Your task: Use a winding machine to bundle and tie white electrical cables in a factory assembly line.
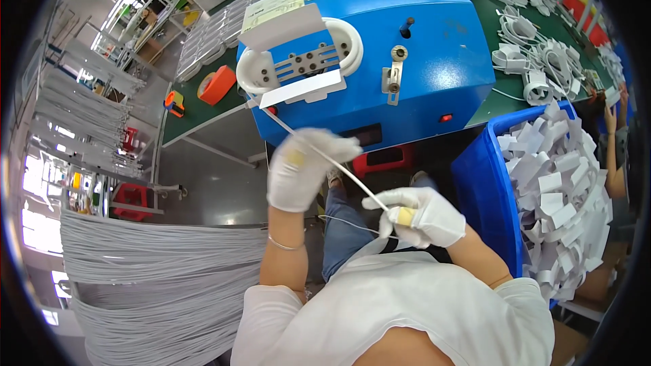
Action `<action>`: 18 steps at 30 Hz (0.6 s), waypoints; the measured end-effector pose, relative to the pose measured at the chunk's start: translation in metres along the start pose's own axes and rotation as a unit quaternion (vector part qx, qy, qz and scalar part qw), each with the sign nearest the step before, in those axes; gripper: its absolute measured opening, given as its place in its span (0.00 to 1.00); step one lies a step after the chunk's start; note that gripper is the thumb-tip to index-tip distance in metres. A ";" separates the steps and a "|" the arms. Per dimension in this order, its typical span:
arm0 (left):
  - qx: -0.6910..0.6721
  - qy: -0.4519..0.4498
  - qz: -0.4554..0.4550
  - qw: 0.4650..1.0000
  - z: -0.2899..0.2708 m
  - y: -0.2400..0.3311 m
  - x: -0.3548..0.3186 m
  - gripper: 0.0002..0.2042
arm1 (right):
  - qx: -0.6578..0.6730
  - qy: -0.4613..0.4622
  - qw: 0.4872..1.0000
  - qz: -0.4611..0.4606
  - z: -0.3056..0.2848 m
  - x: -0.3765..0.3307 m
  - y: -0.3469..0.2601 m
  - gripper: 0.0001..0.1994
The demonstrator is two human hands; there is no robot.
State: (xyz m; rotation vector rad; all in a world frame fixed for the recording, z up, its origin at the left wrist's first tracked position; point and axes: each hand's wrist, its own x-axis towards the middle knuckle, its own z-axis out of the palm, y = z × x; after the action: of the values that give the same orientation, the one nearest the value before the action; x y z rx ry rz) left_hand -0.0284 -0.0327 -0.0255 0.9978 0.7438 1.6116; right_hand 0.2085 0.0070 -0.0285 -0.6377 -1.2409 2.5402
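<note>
A white cable [349, 175] runs slantwise from the lower left of the winding head [308, 61] on a blue machine [434, 41] to my hands. My right hand [424, 217], in a white glove with a yellow patch, is closed round the cable, thumb and forefinger forward. My gloved left hand [298, 169] is nearer the machine, slightly blurred. Its fingers stretch out to the right, and the cable passes across it. White paper flaps stand at the top and front of the winding head. A thinner stretch of cable hangs below my hands over my lap.
Long bundles of white cable [163, 264] lie to my left. A blue bin [485, 190] full of white paper pieces stands at my right. Coiled cables [536, 54] cover the green table on the right. An orange tape dispenser [217, 85] sits left of the machine.
</note>
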 end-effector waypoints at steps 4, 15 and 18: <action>-0.336 -0.134 0.062 0.930 -0.024 0.070 0.025 0.16 | -0.126 0.012 0.990 -0.063 0.005 0.015 0.016 0.22; 0.449 -0.454 -0.262 0.724 0.041 -0.021 -0.018 0.23 | 0.054 0.049 0.985 -0.159 -0.019 -0.009 -0.012 0.31; 0.218 -0.236 -0.181 0.929 0.027 -0.020 -0.001 0.37 | -0.024 0.084 0.993 -0.084 -0.007 -0.019 -0.014 0.20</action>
State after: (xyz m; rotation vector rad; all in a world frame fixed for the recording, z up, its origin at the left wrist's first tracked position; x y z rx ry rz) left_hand 0.0047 -0.0291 -0.0304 1.4075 0.9011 0.8480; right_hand 0.2292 0.0127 -0.0158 -0.7099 -1.2438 2.2752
